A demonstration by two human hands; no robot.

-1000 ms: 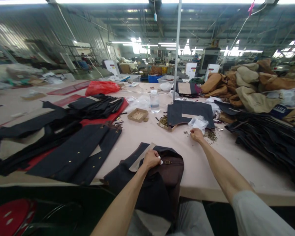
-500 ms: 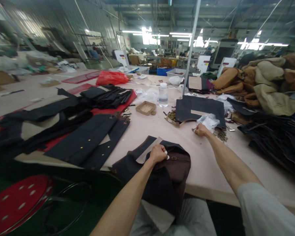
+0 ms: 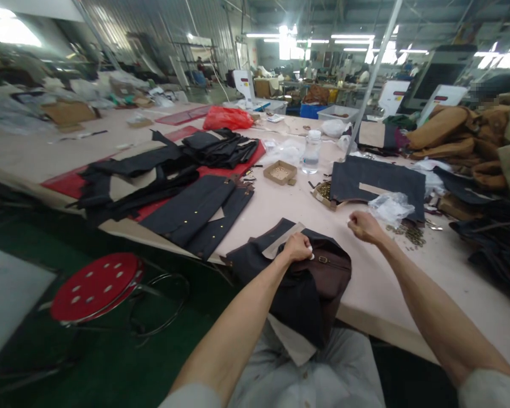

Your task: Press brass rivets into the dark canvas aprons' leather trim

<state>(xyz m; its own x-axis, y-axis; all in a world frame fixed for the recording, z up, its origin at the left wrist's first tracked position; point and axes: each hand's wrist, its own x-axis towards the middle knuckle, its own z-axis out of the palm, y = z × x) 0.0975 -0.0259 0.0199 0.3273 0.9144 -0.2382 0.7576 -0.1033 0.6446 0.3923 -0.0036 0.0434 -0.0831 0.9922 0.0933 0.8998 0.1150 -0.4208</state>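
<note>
My left hand (image 3: 296,247) is closed on the edge of a black fabric bag piece (image 3: 255,258) with a dark brown panel (image 3: 334,273); a small white bit shows at its fingertips. This piece lies over the table's front edge and hangs onto my lap. On the brown panel sits a small buckle (image 3: 323,259) on a strap. My right hand (image 3: 364,227) is closed, its fingertips pinched together above the table, with something pale at the tips that I cannot make out. Beside it are a crumpled clear plastic bag (image 3: 391,209) and loose small metal fittings (image 3: 412,234).
A cardboard box of brass-coloured parts (image 3: 323,192), a shallow box of small pieces (image 3: 280,172) and a clear bottle (image 3: 311,152) stand behind. Dark fabric panels (image 3: 191,209) lie left; a dark stack (image 3: 493,243) lies right. A red stool (image 3: 97,286) stands at left.
The view has turned left, so everything sits further right in it. My right hand has lifted from the loose fittings and come slightly nearer my left. My left hand keeps its hold.
</note>
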